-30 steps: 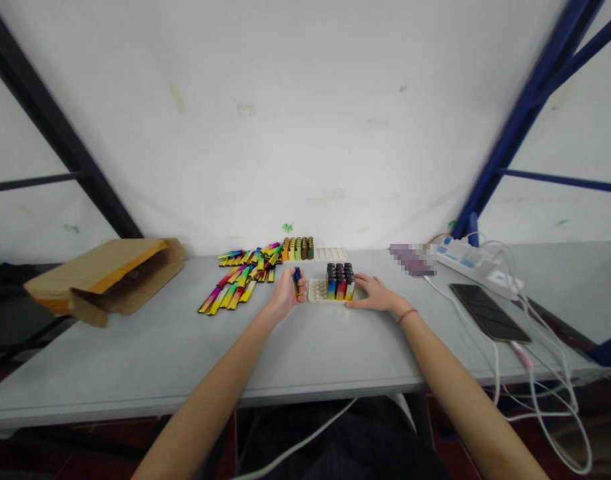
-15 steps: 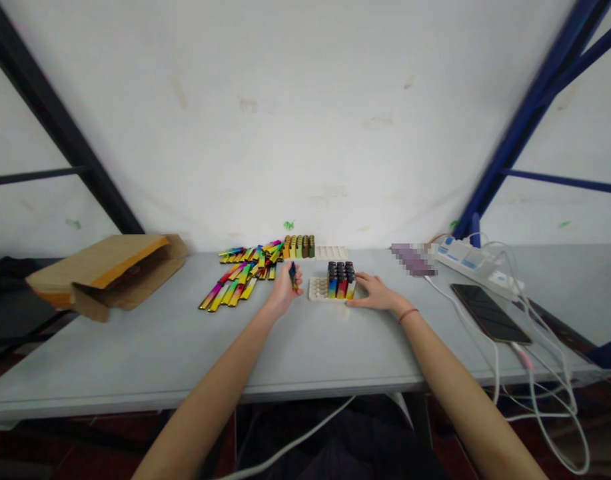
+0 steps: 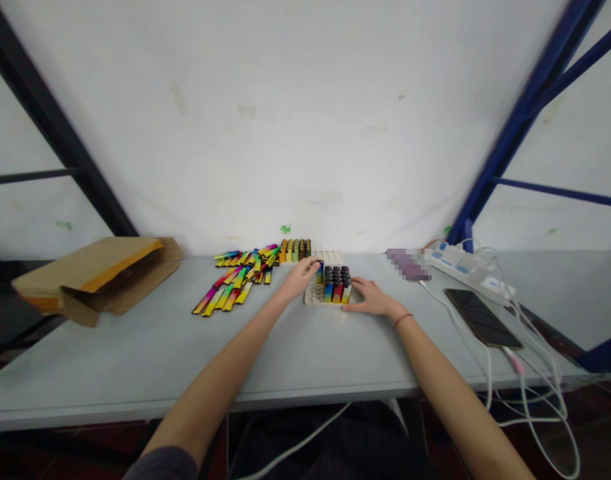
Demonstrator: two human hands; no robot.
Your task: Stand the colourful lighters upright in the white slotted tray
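My left hand [image 3: 303, 276] pinches a blue-and-yellow lighter [image 3: 320, 272], upright over the left part of a white tray with round holes [image 3: 314, 295]. Several rainbow-coloured lighters with black tops [image 3: 337, 285] stand in rows in the tray's right part. Against the right end of that tray rests my right hand [image 3: 372, 297], fingers spread, thumb by the front corner. Left of the tray lies a loose pile of shiny rainbow and gold pieces [image 3: 238, 283], shaped like lighters. Behind, a second white tray [image 3: 330, 256] carries yellow, green and dark lighters [image 3: 295, 251] at its left.
An open brown cardboard box [image 3: 92, 273] lies on the grey table [image 3: 135, 360] at far left. To the right are a black phone [image 3: 482, 317], a blurred purple item [image 3: 408, 263], a white power strip [image 3: 470, 270] and loose white cables [image 3: 530, 393].
My left hand has moved right, bringing the lighter from beside the tray to over its holes. My right hand has stayed at the tray's right end. The view has shifted slightly.
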